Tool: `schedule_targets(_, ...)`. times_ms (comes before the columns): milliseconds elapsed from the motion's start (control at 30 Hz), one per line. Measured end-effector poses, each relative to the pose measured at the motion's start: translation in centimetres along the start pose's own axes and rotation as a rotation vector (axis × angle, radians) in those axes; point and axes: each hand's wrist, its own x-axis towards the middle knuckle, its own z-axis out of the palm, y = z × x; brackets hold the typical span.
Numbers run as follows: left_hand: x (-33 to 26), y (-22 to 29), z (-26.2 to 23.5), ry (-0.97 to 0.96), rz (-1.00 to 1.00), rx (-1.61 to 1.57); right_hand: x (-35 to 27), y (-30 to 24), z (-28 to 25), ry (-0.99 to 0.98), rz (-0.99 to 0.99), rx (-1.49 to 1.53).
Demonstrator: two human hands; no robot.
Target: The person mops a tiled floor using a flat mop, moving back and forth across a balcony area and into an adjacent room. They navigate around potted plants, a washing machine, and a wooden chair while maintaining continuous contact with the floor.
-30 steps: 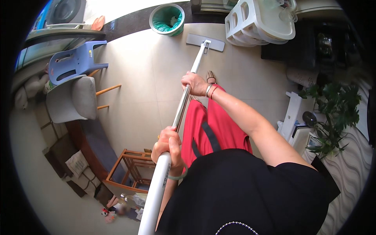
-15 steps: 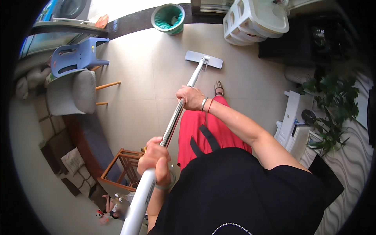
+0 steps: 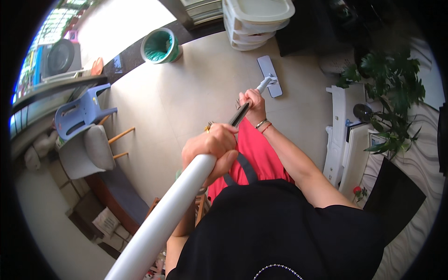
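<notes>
A flat mop (image 3: 161,212) with a white and silver pole runs from the lower left up across the view. My left hand (image 3: 211,148) is wrapped round the thick white part of the pole, close to the camera. Farther along, my right hand (image 3: 252,106) grips the pole where silver meets white. The mop's pale rectangular head (image 3: 270,77) lies flat on the tiled floor (image 3: 196,84), turned lengthwise away from me. A ring shows on my left hand, and bracelets circle my right wrist.
A bin with a green liner (image 3: 160,46) stands at the far left, beside a dark threshold. White stacked drawers (image 3: 256,23) are at the back. A blue plastic chair (image 3: 81,109) and a grey chair (image 3: 88,151) stand left; a white cabinet (image 3: 338,135) and leafy plant (image 3: 392,98) right.
The mop head has moved right and turned from crosswise to lengthwise. Both hands have shifted right, still on the pole. My view has turned, so the bin and drawers appear farther left.
</notes>
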Motion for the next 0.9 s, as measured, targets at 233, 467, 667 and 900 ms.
schedule_targets(233, 8.1, -5.5, 3.3, -0.259, 0.071, 0.054, 6.7, 6.5, -2.2, 0.307, 0.061, -0.041)
schedule_targets(467, 11.6, -7.8, 4.5, -0.199, 0.095, 0.098, 11.8, 9.2, -2.2, 0.319, 0.024, 0.01)
schedule_targets(667, 12.1, -7.5, 5.0, -0.213, 0.102, 0.148, 12.6, 9.1, -2.1, 0.307, 0.013, 0.002)
schedule_targets(900, 8.5, -9.9, 4.0, 0.04, 0.17, 0.083, 11.5, 9.9, -1.9, 0.035, -0.046, -0.07)
